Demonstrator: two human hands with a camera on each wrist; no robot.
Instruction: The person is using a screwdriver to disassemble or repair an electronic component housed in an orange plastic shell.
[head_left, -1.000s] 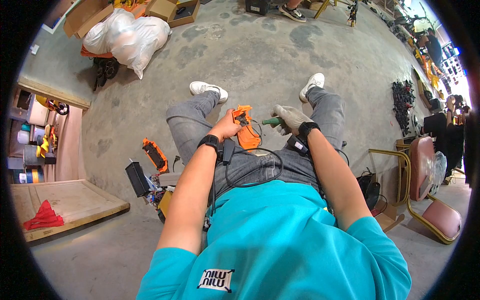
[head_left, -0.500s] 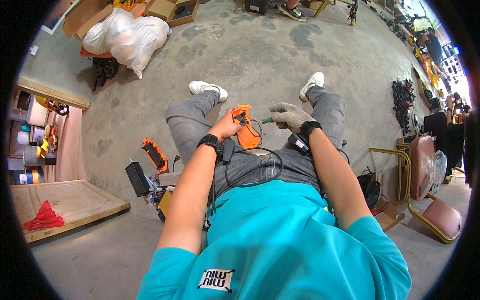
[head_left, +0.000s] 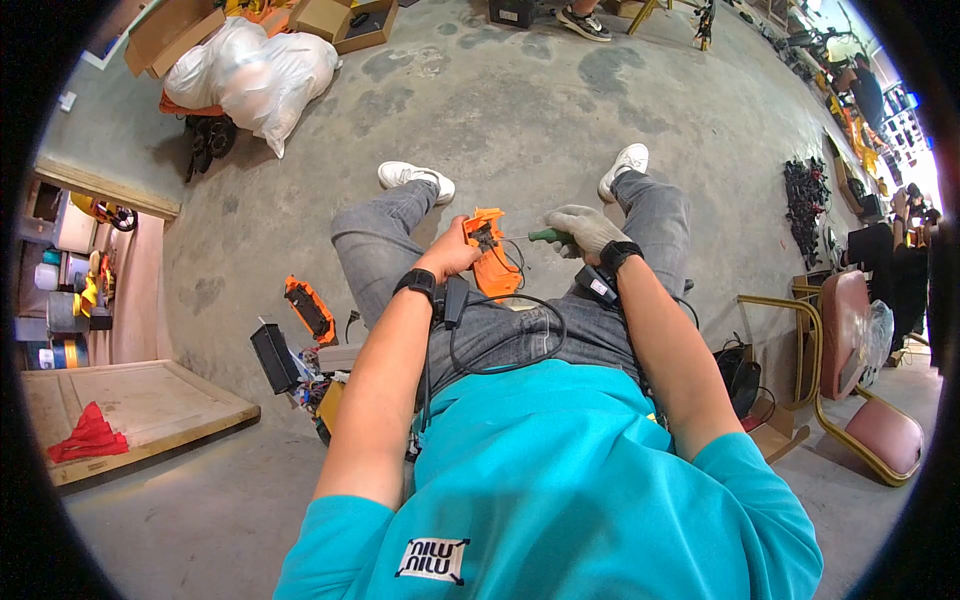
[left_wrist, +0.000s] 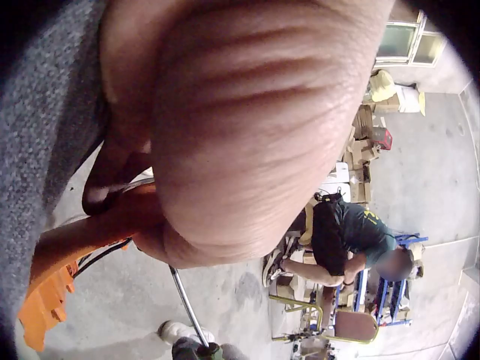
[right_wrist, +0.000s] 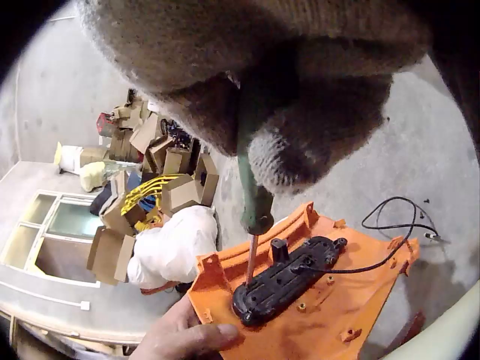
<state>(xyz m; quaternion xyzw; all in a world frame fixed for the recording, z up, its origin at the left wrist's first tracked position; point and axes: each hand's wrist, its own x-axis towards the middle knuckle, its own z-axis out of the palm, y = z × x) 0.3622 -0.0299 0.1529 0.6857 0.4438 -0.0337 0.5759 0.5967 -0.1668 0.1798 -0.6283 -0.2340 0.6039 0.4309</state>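
Observation:
My bare left hand [head_left: 453,248] grips the left edge of an orange plastic shell [head_left: 496,276], held between my knees. Its thumb shows on the shell's edge in the right wrist view. Set inside the shell is a black oblong part [right_wrist: 289,279] with a black cable [right_wrist: 352,268] running off it. A gloved right hand [head_left: 590,233] holds a screwdriver [right_wrist: 256,199] by its green handle. The screwdriver's metal shaft [right_wrist: 252,259] points down, its tip at one end of the black part. In the left wrist view the shaft passes below my left hand.
A second orange shell [head_left: 311,312] lies on the floor to the left, near a black bin [head_left: 275,357] and mixed parts. A black cable [head_left: 508,345] loops over my lap. A chair [head_left: 848,340] stands at right; white bags [head_left: 255,80] lie at far left.
The right hand's fingers shift on the screwdriver handle, reaching forward half a second ago and now curled round it again. The left hand and orange shell stay nearly in place.

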